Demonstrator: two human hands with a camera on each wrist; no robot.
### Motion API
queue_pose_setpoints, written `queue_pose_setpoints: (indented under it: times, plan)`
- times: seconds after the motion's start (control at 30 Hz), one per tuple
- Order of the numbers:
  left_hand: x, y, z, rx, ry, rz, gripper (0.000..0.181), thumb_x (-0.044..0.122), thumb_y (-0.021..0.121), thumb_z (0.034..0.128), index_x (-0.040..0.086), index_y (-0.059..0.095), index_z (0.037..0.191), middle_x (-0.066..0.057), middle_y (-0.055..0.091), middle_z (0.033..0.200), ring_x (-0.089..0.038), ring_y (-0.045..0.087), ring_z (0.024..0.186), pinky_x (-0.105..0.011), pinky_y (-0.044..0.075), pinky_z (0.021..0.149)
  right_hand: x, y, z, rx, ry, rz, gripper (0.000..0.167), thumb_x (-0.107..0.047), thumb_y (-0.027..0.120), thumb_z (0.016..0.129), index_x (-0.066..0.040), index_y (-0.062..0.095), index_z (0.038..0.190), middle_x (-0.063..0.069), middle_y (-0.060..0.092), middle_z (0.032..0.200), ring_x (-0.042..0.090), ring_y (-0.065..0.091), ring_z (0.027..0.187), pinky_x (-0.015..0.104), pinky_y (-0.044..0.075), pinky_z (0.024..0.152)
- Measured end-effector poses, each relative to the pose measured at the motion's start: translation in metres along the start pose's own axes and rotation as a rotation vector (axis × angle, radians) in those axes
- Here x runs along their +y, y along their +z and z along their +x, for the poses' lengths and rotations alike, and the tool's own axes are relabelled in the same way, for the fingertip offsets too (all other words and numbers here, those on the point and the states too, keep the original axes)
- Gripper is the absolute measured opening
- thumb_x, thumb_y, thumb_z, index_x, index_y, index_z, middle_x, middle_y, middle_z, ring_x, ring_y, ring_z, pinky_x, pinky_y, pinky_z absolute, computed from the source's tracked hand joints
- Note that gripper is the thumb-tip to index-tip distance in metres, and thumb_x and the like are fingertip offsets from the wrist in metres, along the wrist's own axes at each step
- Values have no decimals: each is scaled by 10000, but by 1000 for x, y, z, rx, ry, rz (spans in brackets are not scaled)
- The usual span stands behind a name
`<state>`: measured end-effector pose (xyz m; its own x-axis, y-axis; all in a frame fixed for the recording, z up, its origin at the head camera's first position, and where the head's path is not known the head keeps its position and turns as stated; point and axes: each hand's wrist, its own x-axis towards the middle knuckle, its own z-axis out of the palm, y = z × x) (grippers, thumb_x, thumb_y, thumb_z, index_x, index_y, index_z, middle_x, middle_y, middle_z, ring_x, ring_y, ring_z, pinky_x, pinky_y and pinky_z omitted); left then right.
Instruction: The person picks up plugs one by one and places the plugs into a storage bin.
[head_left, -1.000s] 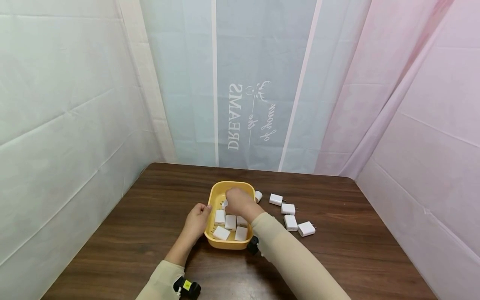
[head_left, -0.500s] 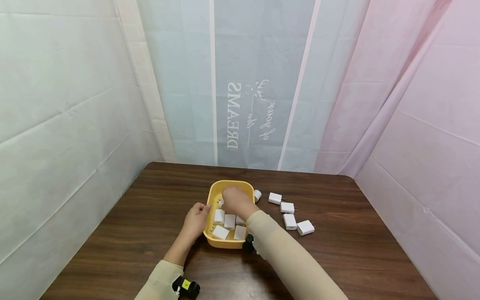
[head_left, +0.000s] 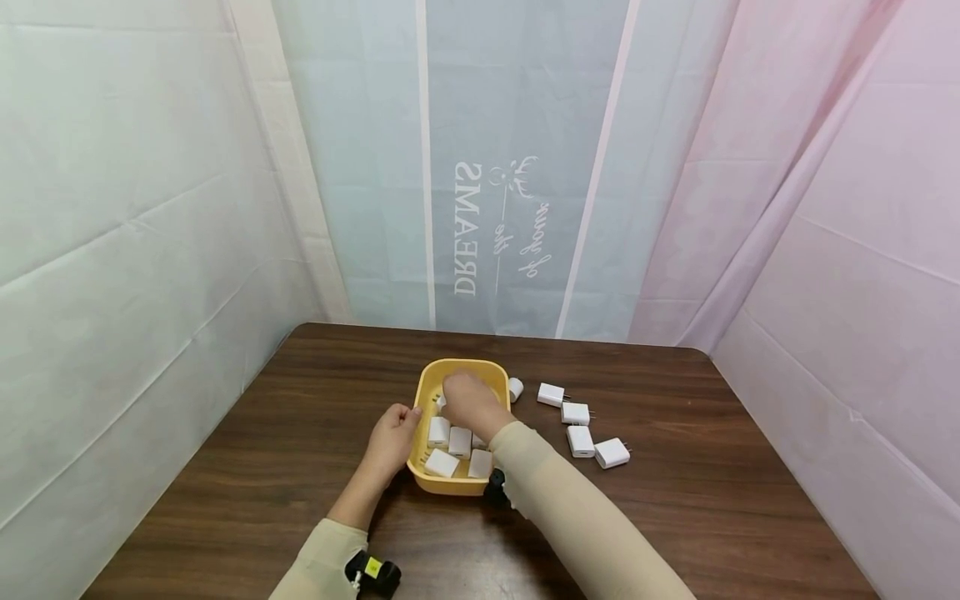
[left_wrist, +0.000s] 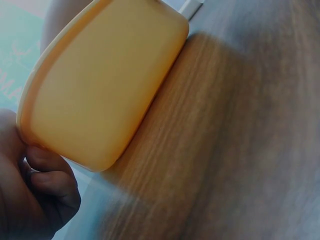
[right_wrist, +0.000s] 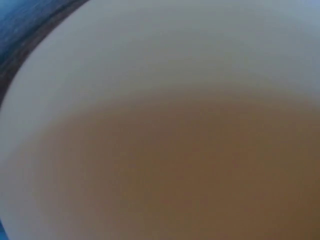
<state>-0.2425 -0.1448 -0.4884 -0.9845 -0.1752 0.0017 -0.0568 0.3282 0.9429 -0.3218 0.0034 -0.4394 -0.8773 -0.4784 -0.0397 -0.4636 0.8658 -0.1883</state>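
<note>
A yellow plastic basket [head_left: 422, 482] on the table holds several white charger plugs, among them a charger plug [head_left: 460, 443] near its middle. My left hand [head_left: 393, 437] pinches the basket's left rim. In the left wrist view, the curled fingers of my left hand [left_wrist: 42, 187] are at the edge of the basket [left_wrist: 107, 85]. My right hand [head_left: 471, 402] reaches down inside the far half of the basket and holds a white charger plug [head_left: 440, 402], its prongs pointing left. The right hand's fingertips are hidden from above. The right wrist view is blurred, filled by pale and orange-brown surfaces.
Right of the basket, several white charger plugs lie on the brown wooden table [head_left: 697, 500], including a charger plug [head_left: 612, 453] at the near end of the group. Another plug [head_left: 515, 389] lies close against the basket's right side. Fabric curtains [head_left: 517, 100] stand behind the table.
The right hand has shifted slightly left inside the basket, with the charger plug it holds. The left hand stays on the rim. The plugs on the table lie as before.
</note>
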Motion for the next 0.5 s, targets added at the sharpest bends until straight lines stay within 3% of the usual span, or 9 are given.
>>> queue_pose_setpoints:
  times: [0.13,0.5]
  plan:
    - [1,-1,0,-3,0,-8,291,275,503,1090,8,551,984,-121,563,798,-174,540,640,-265,454,529,1,2,1,12,-7,2,103,-224,726,965,-132,685,943,-3,593,842,143,561,739,304,493,672]
    - [1,0,1,2,4,-3,271,262,500,1090,26,547,966,-95,548,777,-164,527,639,-266,450,539,3,6,5,26,3,-32,143,-254,748,952,-120,703,973,17,621,955,145,581,869,338,534,827]
